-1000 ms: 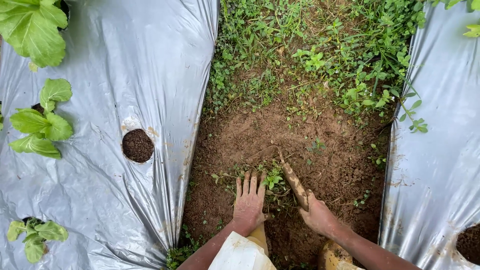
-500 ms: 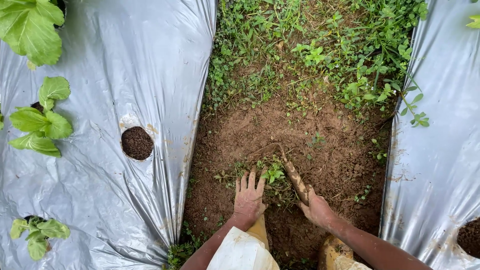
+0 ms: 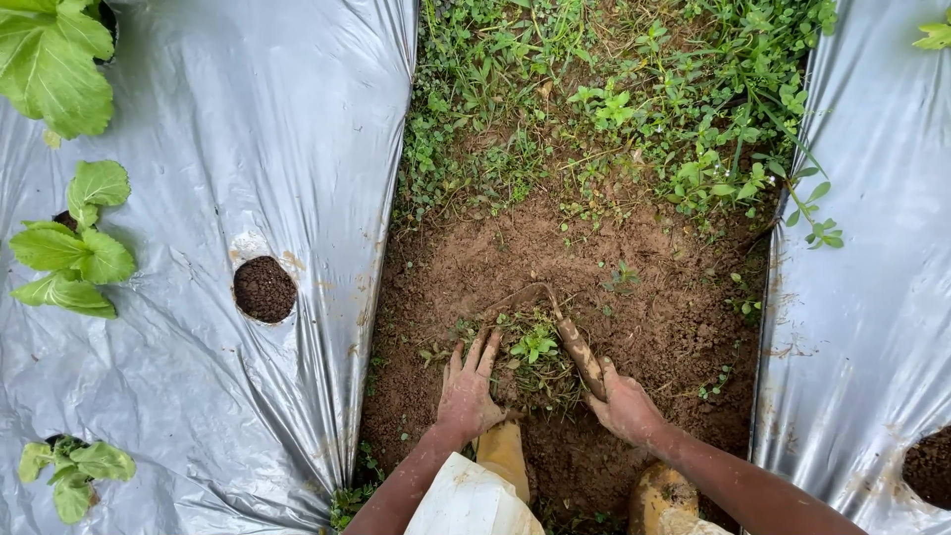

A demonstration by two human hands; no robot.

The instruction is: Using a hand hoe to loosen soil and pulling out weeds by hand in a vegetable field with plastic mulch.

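Weeds [image 3: 535,349] between hands | right hand [image 3: 626,406] grips hoe [image 3: 575,342]

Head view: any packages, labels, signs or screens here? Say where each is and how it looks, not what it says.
None: no package, label, sign or screen shows.
Silver plastic mulch sheet: covers the bed at the left, plain and wrinkled, with round planting holes.
Second silver sheet: at the right edge, plain.
Between them: bare soil and weeds.
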